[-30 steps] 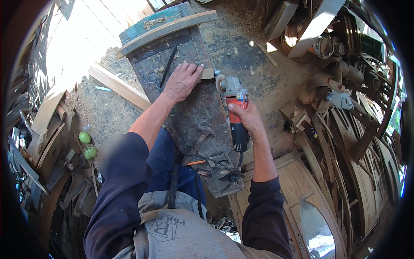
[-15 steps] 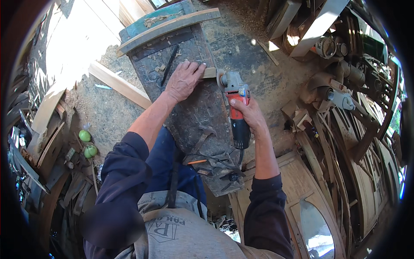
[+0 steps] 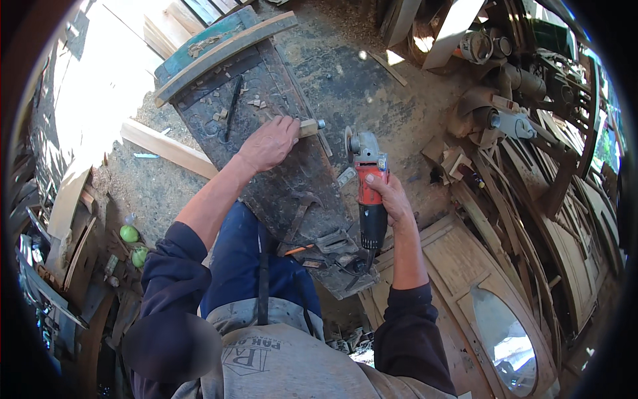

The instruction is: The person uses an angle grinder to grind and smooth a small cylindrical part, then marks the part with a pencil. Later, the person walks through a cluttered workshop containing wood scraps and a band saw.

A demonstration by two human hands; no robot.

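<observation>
Right, the right hand (image 3: 391, 197) has its fingers wrapped tight around a red grinder (image 3: 367, 193), disc just off the bench edge. Beyond them, the left hand (image 3: 269, 141) presses flat, fingers curled over a small wooden block (image 3: 307, 126) on the dark workbench (image 3: 292, 186).

An outdoor woodworking yard: a scarred workbench (image 3: 279, 173), sawdust-strewn ground (image 3: 359, 73), and stacked curved timber pieces (image 3: 531, 199).

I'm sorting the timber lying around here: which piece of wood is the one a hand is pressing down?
The small pale block under the left hand on the dark workbench. The long pale plank lies untouched on the ground beside the bench.
</observation>
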